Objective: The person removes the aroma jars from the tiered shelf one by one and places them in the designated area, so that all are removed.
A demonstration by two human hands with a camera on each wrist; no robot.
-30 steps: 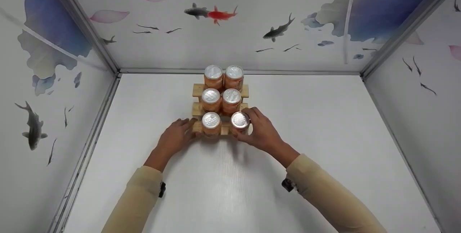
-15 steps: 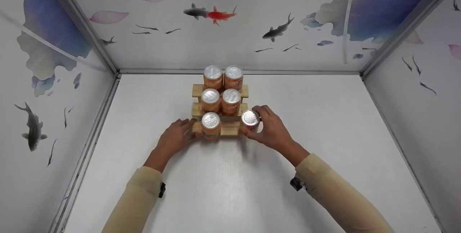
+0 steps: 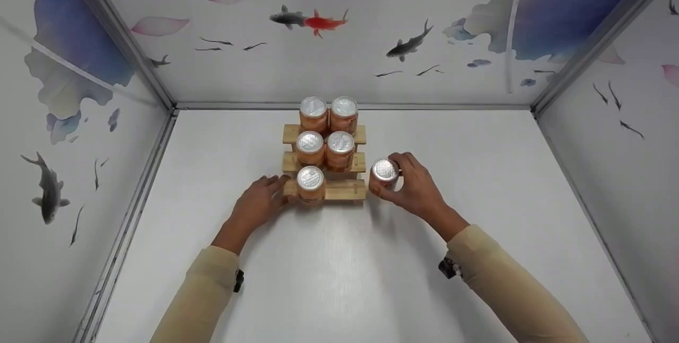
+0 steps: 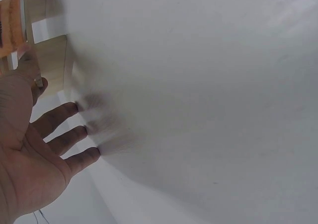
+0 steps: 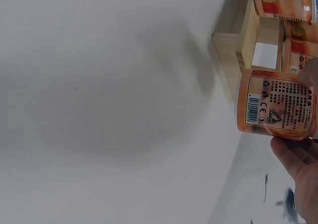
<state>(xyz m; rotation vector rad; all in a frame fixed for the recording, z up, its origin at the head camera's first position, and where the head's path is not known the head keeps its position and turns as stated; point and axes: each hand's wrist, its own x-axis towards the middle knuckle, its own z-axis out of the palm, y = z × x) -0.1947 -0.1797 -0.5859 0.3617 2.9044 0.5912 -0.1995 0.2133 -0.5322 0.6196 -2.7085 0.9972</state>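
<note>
My right hand [image 3: 421, 188] grips an upright orange-labelled can [image 3: 384, 170] with a silver top, just right of the tiered wooden stand [image 3: 345, 190]. In the right wrist view the held can [image 5: 276, 107] shows a barcode and small print, with fingers under one side and the thumb on the other. My left hand [image 3: 257, 202] is at the left end of the lowest step. In the left wrist view its thumb and forefinger pinch the end of the wooden step [image 4: 53, 60], while the other fingertips touch the table.
Two cans stand on the top step, like this back can [image 3: 314, 112], and two on the middle one, including a right-hand can [image 3: 340, 147]. A single can [image 3: 310, 181] stands left on the lowest step. White printed walls [image 3: 360, 56] enclose the white table [image 3: 318, 279].
My right hand has carried the can rightward off the lowest step, past the stand's right end. The right half of that step is now bare. My left hand has stayed in place.
</note>
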